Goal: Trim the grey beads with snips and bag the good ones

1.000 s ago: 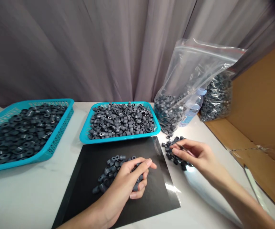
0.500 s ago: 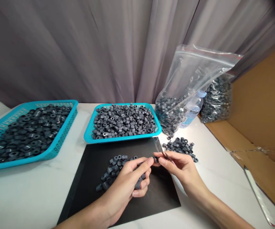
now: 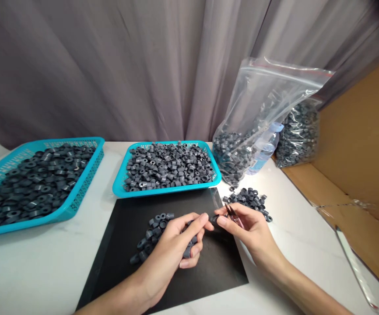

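My left hand (image 3: pixel 179 243) is curled closed around several dark grey plastic rings (image 3: pixel 187 251), with the thumb and index finger pressed together. Just right of those fingertips, my right hand (image 3: pixel 247 225) pinches a single ring (image 3: pixel 214 218). The same hand holds a small tool (image 3: pixel 233 215) with two dark pointed blades and a pinkish handle, its blades slightly apart and aimed up and left; whether it is scissors or tweezers I cannot tell. Beneath both hands lies a black mat (image 3: pixel 120 245), and a pile of rings (image 3: pixel 150 234) on it is partly hidden by my left hand.
Two turquoise baskets, one at the left (image 3: pixel 92 168) and one in the middle (image 3: pixel 165 191), hold many rings. A loose heap (image 3: pixel 248 199) sits beside a zip bag (image 3: pixel 235 144), a water bottle (image 3: pixel 264 148) and another filled bag (image 3: pixel 297 135). A cutter-like tool (image 3: pixel 355 267) lies near the cardboard (image 3: pixel 356 135).
My left fingertips have drawn away from the ring, which now sits in my right fingers only. The two blades of the small tool show more plainly and look farther apart.
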### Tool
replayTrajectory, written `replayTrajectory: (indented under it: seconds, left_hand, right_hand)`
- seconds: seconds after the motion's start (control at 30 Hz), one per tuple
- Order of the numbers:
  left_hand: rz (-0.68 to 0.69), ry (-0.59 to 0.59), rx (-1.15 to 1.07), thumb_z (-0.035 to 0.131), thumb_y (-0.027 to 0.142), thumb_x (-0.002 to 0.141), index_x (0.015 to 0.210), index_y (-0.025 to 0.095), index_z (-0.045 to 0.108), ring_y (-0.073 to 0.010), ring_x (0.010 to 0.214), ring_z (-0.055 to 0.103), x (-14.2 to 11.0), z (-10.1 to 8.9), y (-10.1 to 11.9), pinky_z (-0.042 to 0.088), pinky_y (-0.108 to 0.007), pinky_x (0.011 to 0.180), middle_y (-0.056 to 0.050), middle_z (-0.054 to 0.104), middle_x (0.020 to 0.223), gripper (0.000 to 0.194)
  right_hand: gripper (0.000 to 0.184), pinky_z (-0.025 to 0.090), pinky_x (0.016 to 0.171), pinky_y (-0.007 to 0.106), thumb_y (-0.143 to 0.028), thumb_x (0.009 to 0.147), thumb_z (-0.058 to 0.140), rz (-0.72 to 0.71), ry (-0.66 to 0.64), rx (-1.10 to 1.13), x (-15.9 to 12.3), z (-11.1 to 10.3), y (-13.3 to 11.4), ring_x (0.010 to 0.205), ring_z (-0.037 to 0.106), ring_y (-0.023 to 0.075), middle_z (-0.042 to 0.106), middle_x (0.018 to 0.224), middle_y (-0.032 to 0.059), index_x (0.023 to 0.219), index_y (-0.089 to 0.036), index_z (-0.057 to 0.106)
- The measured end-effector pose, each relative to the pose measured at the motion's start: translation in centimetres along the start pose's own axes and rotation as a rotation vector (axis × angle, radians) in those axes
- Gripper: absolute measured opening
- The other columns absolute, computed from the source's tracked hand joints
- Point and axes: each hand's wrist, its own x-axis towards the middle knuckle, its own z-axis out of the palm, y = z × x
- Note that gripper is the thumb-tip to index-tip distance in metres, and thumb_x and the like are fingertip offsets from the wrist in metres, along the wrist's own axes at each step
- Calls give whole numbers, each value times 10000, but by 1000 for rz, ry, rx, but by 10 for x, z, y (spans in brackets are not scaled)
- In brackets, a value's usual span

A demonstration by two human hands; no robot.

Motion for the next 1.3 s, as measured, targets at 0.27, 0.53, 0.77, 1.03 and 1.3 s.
replayTrajectory:
  seconds: [0.27,0.53,0.77,1.03,1.3]
  left_hand:
    - [69,82,135,703,533,802,934,174,663,-64,472,322,7,0,0,173,-176,395,73,405,568,384]
    - [95,118,208,712,506,804,932,185,690,-50,464,313,5,1,-5,188,-183,432,67,433,578,346]
    - [35,107,164,706,488,814,915,170,691,-41,476,317,3,3,-3,191,-176,457,61,448,597,334]
    - [-2,18,19,699,499,831,924,148,649,-46,501,270,-1,3,-1,134,-183,432,66,402,614,366]
    - [-66,-66,-153,702,470,847,807,143,589,-30,501,235,-2,4,-1,137,-170,414,61,407,652,348]
  right_hand:
    - [222,486,766,244,-401,802,779,7,-24,1,-1,2,1,822,607,146,676,861,14,864,-196,718]
    - [167,481,775,243,-352,807,779,7,-40,28,-2,3,5,817,599,141,672,866,5,873,-211,718]
    - [193,470,715,218,-383,812,771,1,-66,-9,-2,0,-1,762,577,121,657,813,-1,850,-203,712]
    - [180,529,837,259,-373,868,719,-46,-107,-42,0,-8,0,920,649,163,693,987,28,998,-251,742]
    - [196,536,855,289,-382,879,705,-9,-164,-1,-2,-5,-2,891,672,176,710,925,37,968,-208,709]
